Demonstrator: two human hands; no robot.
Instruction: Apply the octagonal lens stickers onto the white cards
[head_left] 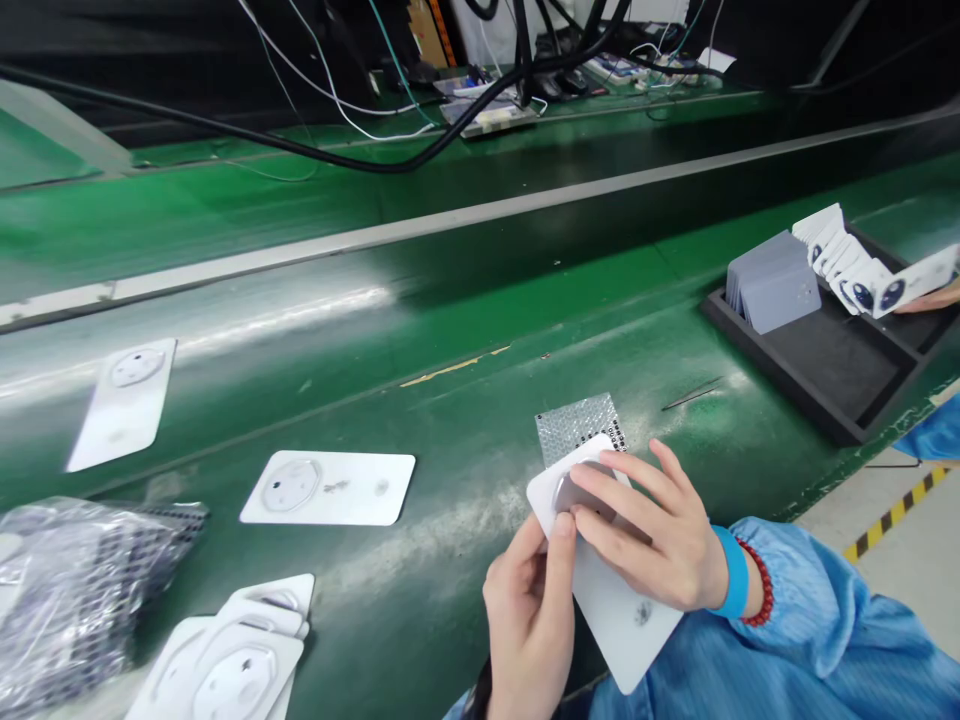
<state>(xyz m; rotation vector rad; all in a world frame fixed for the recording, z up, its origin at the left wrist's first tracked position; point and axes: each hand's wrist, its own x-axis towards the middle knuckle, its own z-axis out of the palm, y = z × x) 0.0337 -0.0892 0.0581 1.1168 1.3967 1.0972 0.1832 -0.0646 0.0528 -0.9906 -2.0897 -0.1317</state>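
My left hand (532,605) is closed on the edge of a white rounded plastic panel (622,620), its thumb at the panel's round part. Across that round part lie the fingers of my right hand (660,535), thumb and fingertips pressed to it; they hide most of its detail. The panel is tilted close to my body. Just beyond it, a clear sheet with small black-ringed dots (577,425) lies on the green bench (450,430), partly covered by the panel. A pair of tweezers (690,395) rests to the right.
Similar panels (386,490) lie to the left, with a stack (247,670) near the front. A plastic bag (90,590) sits at far left. Right, a black tray (832,360) holds grey cards (780,285) and white panels (847,260); another person's hand (934,298) holds one. Cables (405,165) hang above.
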